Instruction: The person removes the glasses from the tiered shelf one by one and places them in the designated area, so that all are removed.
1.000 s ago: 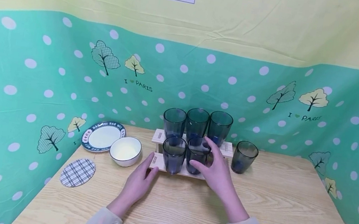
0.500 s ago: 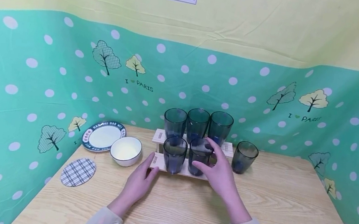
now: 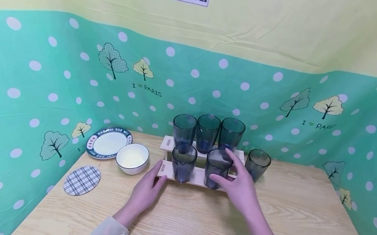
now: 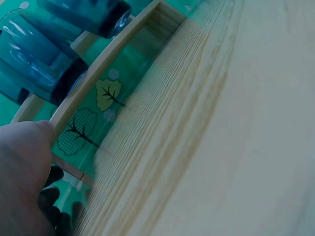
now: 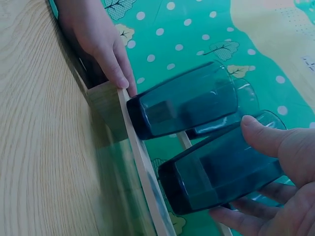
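A two-step wooden rack (image 3: 198, 176) bears several dark tinted glasses: three on the rear step, two in front. My left hand (image 3: 145, 189) grips the left end of the front step; in the left wrist view its thumb lies at the rail (image 4: 78, 98) and the other fingers are partly hidden behind. With thumb and fingers on opposite sides, my right hand (image 3: 241, 185) holds the right front glass (image 3: 216, 169), which stands upright on the front step. The left front glass (image 3: 182, 164) stands apart from it. The right wrist view shows the held glass (image 5: 216, 169) up close.
One more tinted glass (image 3: 257, 164) stands on the table right of the rack. To the left are a white bowl (image 3: 132, 158), a blue-rimmed plate (image 3: 108, 143) and a round plaid mat (image 3: 82, 181). A patterned cloth (image 3: 224, 78) hangs behind and beside the table.
My right hand has slid the held glass to the right along the front step, widening the gap to the left front glass. The left hand has stayed on the rack's end.
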A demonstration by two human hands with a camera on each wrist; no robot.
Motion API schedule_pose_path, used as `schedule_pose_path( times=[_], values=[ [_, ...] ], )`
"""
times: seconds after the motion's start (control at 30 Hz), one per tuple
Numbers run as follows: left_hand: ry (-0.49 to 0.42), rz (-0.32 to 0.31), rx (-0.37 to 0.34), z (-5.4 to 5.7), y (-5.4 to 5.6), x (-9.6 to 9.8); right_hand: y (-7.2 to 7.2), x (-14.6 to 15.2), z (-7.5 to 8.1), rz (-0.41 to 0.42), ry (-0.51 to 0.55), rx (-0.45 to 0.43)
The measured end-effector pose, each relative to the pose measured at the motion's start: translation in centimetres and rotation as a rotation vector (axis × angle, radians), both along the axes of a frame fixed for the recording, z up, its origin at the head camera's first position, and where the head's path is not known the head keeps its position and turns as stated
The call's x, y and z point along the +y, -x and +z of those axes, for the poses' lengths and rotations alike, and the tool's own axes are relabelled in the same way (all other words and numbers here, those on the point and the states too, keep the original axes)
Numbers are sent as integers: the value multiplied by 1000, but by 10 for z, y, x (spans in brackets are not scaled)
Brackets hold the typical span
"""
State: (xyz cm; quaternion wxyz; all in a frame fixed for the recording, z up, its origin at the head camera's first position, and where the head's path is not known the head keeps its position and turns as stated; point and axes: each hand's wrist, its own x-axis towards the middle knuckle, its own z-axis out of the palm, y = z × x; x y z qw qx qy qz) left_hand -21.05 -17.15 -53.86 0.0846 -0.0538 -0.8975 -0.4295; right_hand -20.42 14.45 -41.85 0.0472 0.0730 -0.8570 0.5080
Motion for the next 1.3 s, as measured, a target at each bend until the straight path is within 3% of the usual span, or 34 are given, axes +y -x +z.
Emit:
schedule_pose_path(
  times=[0.27,0.6,1.3],
  values=[
    [11,1,8,-1,0,0,-7,19,5,8,64,-40],
    [9,1,-4,-2,0,2,-12,53,14,-39,-130,-1],
    [3,4,-3,0,0,1,-9,125,43,-64,-223,-93]
  ],
)
